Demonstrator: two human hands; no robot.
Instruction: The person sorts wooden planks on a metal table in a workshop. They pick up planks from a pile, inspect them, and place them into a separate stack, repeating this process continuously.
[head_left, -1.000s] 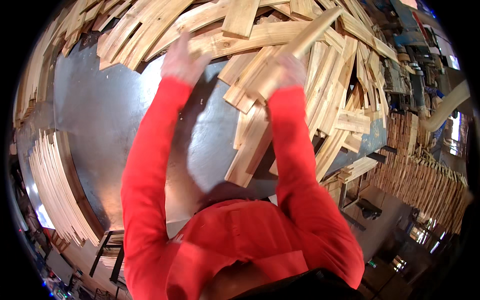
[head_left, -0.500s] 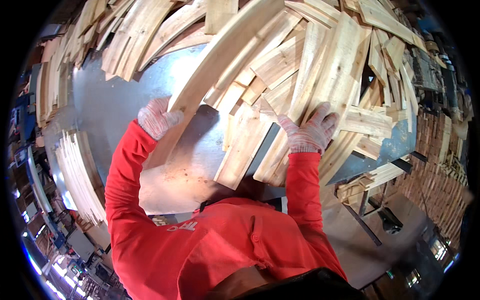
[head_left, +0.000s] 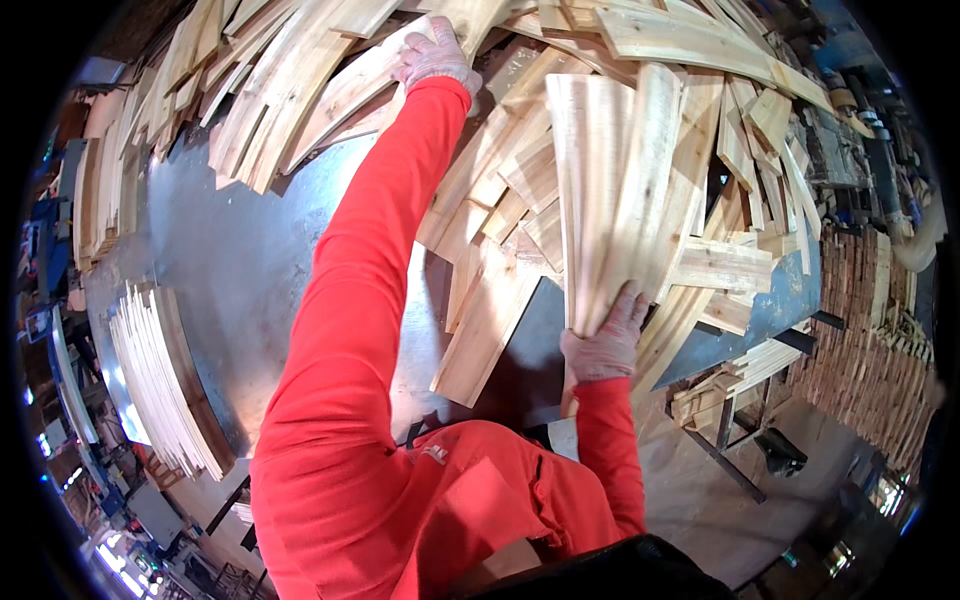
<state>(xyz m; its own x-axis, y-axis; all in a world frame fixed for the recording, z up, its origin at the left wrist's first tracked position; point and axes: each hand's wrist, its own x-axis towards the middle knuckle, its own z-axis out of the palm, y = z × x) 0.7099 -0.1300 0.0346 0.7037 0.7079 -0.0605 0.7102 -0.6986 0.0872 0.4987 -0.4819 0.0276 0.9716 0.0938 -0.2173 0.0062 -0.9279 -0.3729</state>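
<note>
My left hand (head_left: 437,66), in a pale knitted glove, is stretched far out over the pile. Its fingers lie spread on pale boards at the back, beside a wide wooden plank (head_left: 476,22). My right hand (head_left: 606,338), gloved too, grips the near end of wooden planks (head_left: 598,210), its fingers over their right edge. These planks point away from me and look slightly blurred. Under and around them lie loose boards (head_left: 490,330) at mixed angles. How many planks the right hand holds is hard to make out.
The boards rest on a grey metal tabletop (head_left: 240,260). A neat stack of thin slats (head_left: 165,380) stands at the left, with more planks (head_left: 270,100) heaped at the far left. To the right are a metal-legged rack (head_left: 735,420) and a tall timber stack (head_left: 860,330).
My left hand has moved from the near end of a long plank to the far side of the pile. My right hand has moved nearer to me and closed on planks, which have shifted.
</note>
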